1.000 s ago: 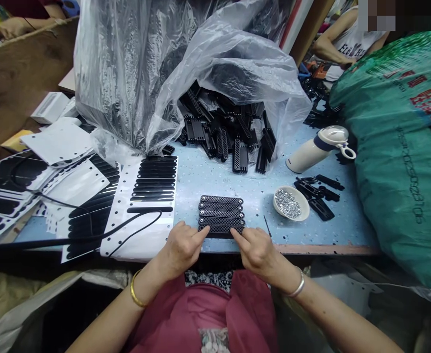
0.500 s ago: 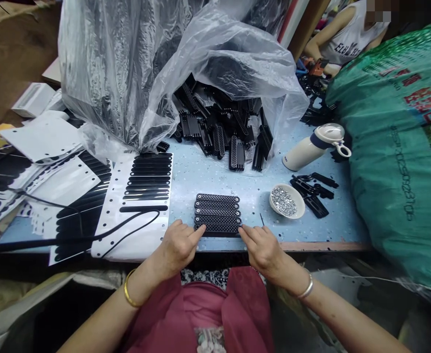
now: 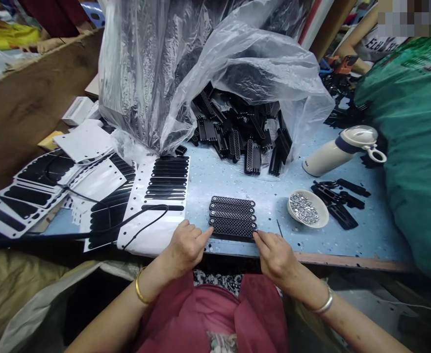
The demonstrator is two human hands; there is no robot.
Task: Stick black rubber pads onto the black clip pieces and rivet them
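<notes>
Several black, long, round-ended plastic pieces with a mesh-patterned top point(image 3: 233, 210) lie side by side near the table's front edge. Small silvery rings show at the ends of most of them. My left hand point(image 3: 188, 247) is closed, its fingers curled and its thumb side pressed on the left end of the nearest piece. At that piece's right end, the fingers of my right hand point(image 3: 277, 255) are pinched together against the corner. The fingertips partly cover both ends. A white bowl point(image 3: 323, 218) of small silvery metal rings point(image 3: 303, 208) stands to the right of my right hand.
A clear plastic bag point(image 3: 233, 54) spills black plastic parts point(image 3: 250, 127) at the back. White sheets with black strips point(image 3: 167, 176) and a black cable point(image 3: 101, 233) lie left. Right are a bottle point(image 3: 325, 154), loose black parts point(image 3: 342, 211) and a large green sack point(image 3: 414, 147). Another person's arm point(image 3: 362, 29) shows behind.
The view has turned left, so everything sits farther right in the picture. My hands remain at both ends of the nearest black piece, with little visible movement against it.
</notes>
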